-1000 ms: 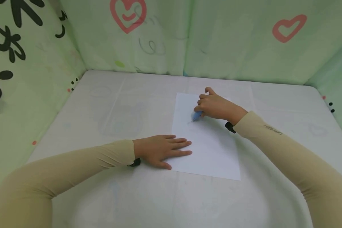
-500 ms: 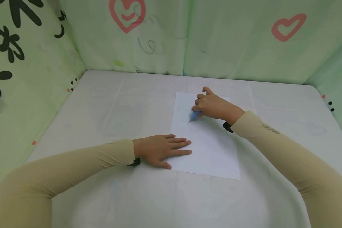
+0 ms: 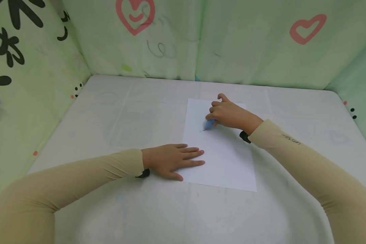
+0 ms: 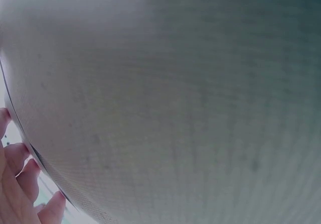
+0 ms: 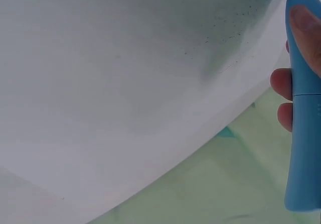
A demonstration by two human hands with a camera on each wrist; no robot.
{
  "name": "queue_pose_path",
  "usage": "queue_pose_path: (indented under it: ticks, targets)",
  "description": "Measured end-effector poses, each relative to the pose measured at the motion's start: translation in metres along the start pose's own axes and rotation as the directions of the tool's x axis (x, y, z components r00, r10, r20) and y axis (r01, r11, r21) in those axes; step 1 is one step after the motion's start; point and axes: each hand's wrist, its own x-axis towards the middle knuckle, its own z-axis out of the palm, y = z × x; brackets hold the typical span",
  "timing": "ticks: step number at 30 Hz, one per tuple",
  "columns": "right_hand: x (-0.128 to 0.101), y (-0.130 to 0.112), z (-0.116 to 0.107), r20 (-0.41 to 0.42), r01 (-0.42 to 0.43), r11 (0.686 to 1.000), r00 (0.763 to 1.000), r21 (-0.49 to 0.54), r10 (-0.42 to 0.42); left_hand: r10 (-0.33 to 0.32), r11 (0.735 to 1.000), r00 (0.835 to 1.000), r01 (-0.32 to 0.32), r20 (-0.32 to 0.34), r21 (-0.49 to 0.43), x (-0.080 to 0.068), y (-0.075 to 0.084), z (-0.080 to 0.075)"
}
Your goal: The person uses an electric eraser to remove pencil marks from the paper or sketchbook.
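A white sheet of paper (image 3: 227,166) lies on the table. My left hand (image 3: 172,161) rests flat with spread fingers on the sheet's lower left part. Over its upper part, my right hand (image 3: 231,113) grips a thick, pen-shaped blue electric eraser (image 3: 209,124), tip down at the paper. In the right wrist view the eraser (image 5: 305,158) is held between the thumb and curled fingers. Small dark crumbs (image 5: 231,36) lie on the paper near its tip. The left wrist view is mostly filled by a blurred pale surface, with left fingertips (image 4: 29,181) at its lower left edge.
A white-covered table (image 3: 146,213) extends around the sheet. Pale green curtain walls (image 3: 247,51) with red hearts and black lettering stand at the back and both sides. Each wrist carries a black strap piece (image 3: 245,137).
My right hand has shifted a little left with the eraser, then slightly back right, its tip staying near the same spot on the paper. My left hand stays in place.
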Motion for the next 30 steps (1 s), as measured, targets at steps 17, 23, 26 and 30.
queue_pose_path:
  ticks: [17,23,26,30]
  targets:
    - [-0.004,-0.001,0.0,0.025,-0.016,1.0,1.0,-0.014,0.016,0.003,1.0,1.0,-0.003,-0.006,-0.004,-0.001,0.0,0.0]
    - [0.006,-0.006,-0.002,0.033,-0.01,1.0,0.999,-0.027,0.011,0.004,1.0,1.0,-0.004,0.001,-0.023,0.0,0.001,-0.002]
    - [0.006,-0.006,-0.004,0.048,-0.024,0.999,0.999,-0.038,0.026,0.003,1.0,1.0,-0.003,0.002,-0.012,0.0,0.001,-0.002]
    - [-0.001,-0.004,-0.002,0.066,-0.036,0.998,0.997,-0.051,0.04,0.002,1.0,1.0,-0.002,-0.001,0.002,-0.001,0.0,-0.001]
